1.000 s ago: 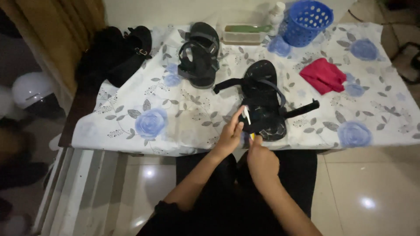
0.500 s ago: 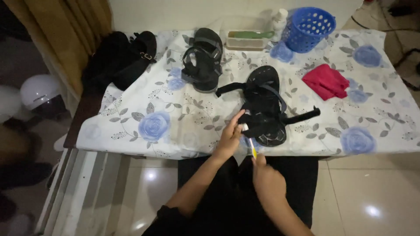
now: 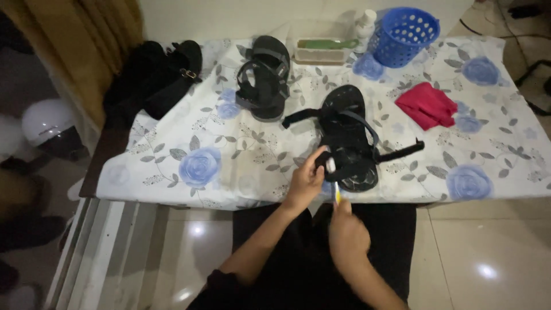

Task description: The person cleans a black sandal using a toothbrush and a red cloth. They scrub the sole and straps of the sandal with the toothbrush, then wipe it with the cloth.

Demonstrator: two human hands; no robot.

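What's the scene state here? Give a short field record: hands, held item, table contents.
left hand: at the heel end of the black sandal, fingers on a small white piece
right hand: below the table edge, gripping a thin yellow tool pointed up at the sandal
sandal straps: undone, spread to both sides
surface: floral tablecloth
other items: second black sandal, red cloth, blue basket, black shoes at far left

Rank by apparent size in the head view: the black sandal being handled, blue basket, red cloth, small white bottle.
1. Black sandal, clearly largest.
2. Blue basket and red cloth: look alike; basket sits farther away, so unranked.
3. White bottle, smallest.
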